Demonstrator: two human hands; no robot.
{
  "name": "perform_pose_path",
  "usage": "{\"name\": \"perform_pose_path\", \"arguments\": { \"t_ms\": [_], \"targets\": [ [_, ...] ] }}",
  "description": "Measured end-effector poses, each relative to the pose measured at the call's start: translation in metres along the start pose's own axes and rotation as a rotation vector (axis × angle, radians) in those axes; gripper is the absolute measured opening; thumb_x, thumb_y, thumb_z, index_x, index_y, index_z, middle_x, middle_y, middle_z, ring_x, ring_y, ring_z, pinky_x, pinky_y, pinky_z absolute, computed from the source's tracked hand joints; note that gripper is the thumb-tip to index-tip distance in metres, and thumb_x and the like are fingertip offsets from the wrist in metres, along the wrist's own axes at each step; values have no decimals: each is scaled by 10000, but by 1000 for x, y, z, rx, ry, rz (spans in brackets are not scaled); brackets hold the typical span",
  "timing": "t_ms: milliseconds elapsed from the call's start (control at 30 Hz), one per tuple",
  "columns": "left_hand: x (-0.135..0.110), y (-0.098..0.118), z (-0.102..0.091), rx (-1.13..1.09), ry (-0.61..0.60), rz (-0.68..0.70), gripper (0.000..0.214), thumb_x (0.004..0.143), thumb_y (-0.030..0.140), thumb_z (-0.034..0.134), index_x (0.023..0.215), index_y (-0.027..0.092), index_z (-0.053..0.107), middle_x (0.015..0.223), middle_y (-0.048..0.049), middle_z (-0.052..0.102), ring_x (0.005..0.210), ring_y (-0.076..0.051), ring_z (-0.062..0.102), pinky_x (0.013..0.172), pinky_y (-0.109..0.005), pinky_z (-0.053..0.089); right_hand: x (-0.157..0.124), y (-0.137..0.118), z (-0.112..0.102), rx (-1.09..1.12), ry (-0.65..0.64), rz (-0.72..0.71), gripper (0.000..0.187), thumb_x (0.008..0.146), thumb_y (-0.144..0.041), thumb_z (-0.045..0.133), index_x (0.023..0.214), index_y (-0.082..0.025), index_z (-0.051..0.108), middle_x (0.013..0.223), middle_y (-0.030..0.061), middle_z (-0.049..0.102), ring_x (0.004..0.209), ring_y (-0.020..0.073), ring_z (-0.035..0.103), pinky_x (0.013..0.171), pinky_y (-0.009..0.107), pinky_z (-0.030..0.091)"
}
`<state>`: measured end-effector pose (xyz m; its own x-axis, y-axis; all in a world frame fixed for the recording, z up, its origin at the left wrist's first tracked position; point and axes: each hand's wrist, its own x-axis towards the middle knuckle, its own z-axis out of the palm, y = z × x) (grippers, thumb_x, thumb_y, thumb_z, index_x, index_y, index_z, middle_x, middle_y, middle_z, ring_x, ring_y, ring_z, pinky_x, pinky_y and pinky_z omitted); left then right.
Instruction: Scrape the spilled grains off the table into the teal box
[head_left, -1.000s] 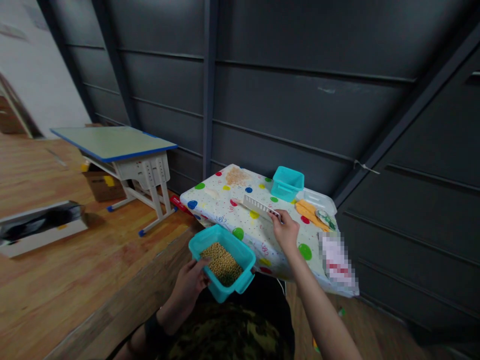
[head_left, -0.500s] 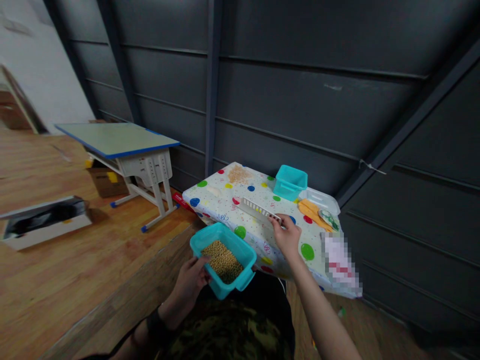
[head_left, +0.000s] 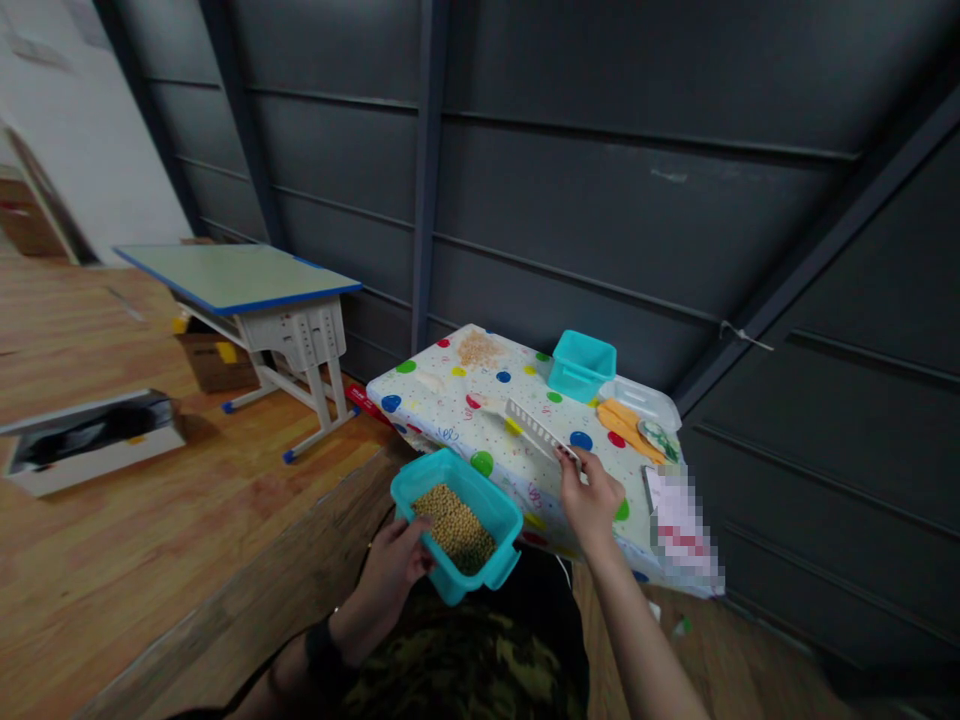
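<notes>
1. Turquoise plastic forms the held box (head_left: 491, 500), which sits at six o'clock in the view, tilted, just in front of the person's dark clothing; I cannot tell whether it touches the table edge. The clock readings below take this box as their centre.
2. Inside it, round yellowish beans (head_left: 455, 528) cover the floor.
3. At eight o'clock is the left hand (head_left: 394, 560), pinching the box's wall: the thumb laps over the rim, the other fingers bend against the outside.
4. Close to three o'clock is the right hand (head_left: 592, 497), its fingers pressed around the near end of a white slotted tool (head_left: 538, 428).
5. That tool slants away over the table (head_left: 517, 475), whose white cover carries coloured dots; whether its far end meets the cover, I cannot tell.
6. Farther out, between one and two o'clock, stands a second turquoise box (head_left: 574, 382).
7. At two o'clock lie an orange cloth (head_left: 622, 422), a clear tray (head_left: 658, 402) behind it and a green-and-white item (head_left: 658, 437) beside it.
8. At three o'clock lies a package (head_left: 679, 530), blurred by blocks.
9. At twelve o'clock spreads a pale, crumbly patch (head_left: 478, 348).
10. Between ten and eleven, well apart, stands a blue-edged desk (head_left: 232, 275) on the wooden floor (head_left: 225, 520).
</notes>
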<state>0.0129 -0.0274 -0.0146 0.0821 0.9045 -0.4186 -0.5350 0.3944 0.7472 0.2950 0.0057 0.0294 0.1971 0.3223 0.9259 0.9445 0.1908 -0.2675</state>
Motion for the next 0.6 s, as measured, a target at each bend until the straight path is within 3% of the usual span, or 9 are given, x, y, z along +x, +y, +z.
{"name": "perform_pose_path", "arguments": {
  "t_ms": [167,300,467,600],
  "targets": [
    [-8,-18,13,-6,-52,-42,411,571,373,1013,782,179,718,646,-15,755,523,-154,643,523,-292,521,-9,-15,-18,-140,-18,-175,255,1106,-307,639,968,-205,828,772,60,835,589,175,764,609,266,550],
    [-9,-24,21,-21,-87,-55,403,584,386,1003,787,186,717,634,-5,741,527,-170,663,522,-299,511,-13,-28,-27,-119,-74,-217,219,1104,-231,635,970,-192,804,762,44,829,591,166,774,602,260,564],
    [-7,-14,25,-18,-61,-40,388,570,363,1001,763,199,707,645,0,738,530,-158,647,520,-291,500,-19,-42,-36,37,-101,-263,142,1058,-117,665,1063,-187,788,875,50,861,689,175,819,698,257,637],
    [-4,-3,24,-4,-38,-19,395,548,363,1004,734,217,687,595,29,687,513,-150,612,512,-290,490,-25,-61,-52,186,-149,-307,253,1016,-29,659,1166,-195,777,986,52,879,788,186,847,806,269,678]
  ]
}}
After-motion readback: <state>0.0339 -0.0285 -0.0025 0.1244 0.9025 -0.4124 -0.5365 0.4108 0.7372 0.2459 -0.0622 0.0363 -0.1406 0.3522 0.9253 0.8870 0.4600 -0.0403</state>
